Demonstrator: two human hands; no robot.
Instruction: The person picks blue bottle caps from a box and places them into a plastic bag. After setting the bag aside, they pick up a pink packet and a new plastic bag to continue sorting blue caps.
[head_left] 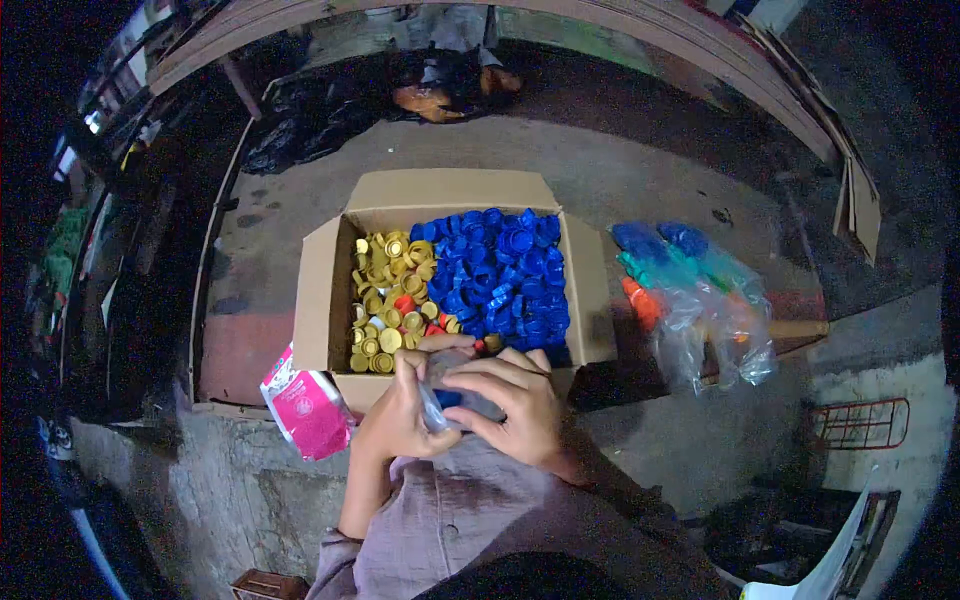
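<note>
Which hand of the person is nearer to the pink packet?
Left. The left hand is to the right of the pink packet, with a gap between, on the clear bag; the right hand is farther right, also on this bag.

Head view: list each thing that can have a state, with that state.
Cardboard box: open, flaps spread.
Blue caps: loose, heaped.
Yellow caps: loose, heaped.
Plastic bag: held between left hand and right hand.
Clear bags: part filled, closure unclear.
Pink packet: lying down, sealing unclear.

caps [505, 270] blu/yel/red | bag [434, 405] clr | box [320, 290] brn | pkt [306, 408] pink/wht | shirt [450, 520] prob. mauve
</note>
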